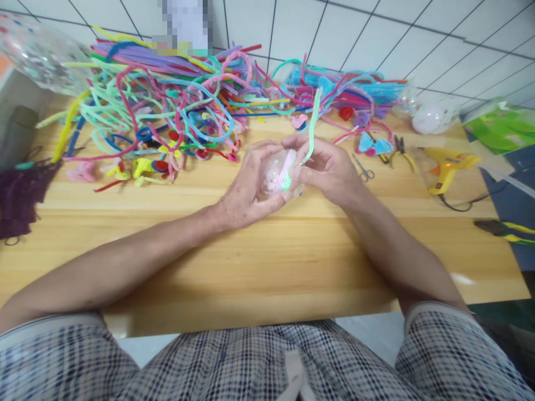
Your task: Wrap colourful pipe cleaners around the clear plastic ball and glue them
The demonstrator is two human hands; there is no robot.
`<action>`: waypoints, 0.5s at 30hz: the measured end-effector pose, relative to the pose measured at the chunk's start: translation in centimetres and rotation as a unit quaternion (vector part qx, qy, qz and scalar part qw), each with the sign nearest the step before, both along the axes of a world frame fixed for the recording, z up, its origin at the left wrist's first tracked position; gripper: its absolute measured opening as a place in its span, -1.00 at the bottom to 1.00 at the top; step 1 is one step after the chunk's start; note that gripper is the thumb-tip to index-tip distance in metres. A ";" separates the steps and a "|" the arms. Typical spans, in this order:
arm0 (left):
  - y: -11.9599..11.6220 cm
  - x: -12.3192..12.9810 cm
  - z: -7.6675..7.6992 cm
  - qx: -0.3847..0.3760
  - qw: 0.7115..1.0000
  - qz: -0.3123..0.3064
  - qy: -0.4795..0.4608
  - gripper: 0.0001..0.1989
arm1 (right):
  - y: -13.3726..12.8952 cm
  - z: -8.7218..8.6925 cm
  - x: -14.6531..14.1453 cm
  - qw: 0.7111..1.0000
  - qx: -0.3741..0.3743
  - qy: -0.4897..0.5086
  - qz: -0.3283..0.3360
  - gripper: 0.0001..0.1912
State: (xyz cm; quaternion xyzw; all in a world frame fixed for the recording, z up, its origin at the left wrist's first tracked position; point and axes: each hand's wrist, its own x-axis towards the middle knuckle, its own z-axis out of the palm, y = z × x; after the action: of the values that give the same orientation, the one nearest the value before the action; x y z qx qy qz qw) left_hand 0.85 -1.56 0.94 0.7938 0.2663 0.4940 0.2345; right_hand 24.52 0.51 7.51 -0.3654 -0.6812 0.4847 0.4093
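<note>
A clear round ball (pixel 271 177) is held over the middle of the wooden table, with pink and mint-green strips across its face. My left hand (pixel 251 186) wraps round its left side, thumb below and fingers above. At the ball's right edge, my right hand (pixel 324 167) pinches a mint-green pipe cleaner (pixel 312 125), whose free end sticks up and away from me. The fingertips of both hands are close together at the ball.
Tangled pipe cleaners (pixel 167 100) fill the back left; a blue bundle (pixel 355 89) lies at the back right. Small scissors (pixel 365 170), pliers (pixel 403 155) and a yellow glue gun (pixel 449 164) with a cord lie to the right. A wooden table (pixel 251 267) spans the view.
</note>
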 end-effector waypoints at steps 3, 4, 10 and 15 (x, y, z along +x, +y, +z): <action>-0.2 -0.1 0.4 -0.044 0.999 0.007 -0.001 -0.19 | -0.3 -0.2 -0.2 1.000 0.000 -0.002 0.000 -0.57; -0.2 -0.1 0.5 -0.056 0.998 0.003 0.001 -0.21 | -0.4 -0.2 -0.3 1.000 -0.003 -0.004 0.000 -0.57; -0.1 -0.3 1.1 -0.043 0.999 -0.031 0.013 -0.30 | -0.1 0.7 0.4 0.998 -0.055 0.010 0.023 -0.61; -0.3 -0.1 0.9 -0.048 0.998 -0.038 0.005 -0.32 | 0.2 0.9 0.7 0.997 -0.071 0.027 0.027 -0.63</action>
State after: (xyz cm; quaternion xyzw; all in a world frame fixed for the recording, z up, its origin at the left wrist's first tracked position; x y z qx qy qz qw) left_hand 0.73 -1.86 1.88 0.7939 0.2602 0.4670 0.2897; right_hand 25.26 0.75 8.40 -0.3616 -0.6434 0.5523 0.3877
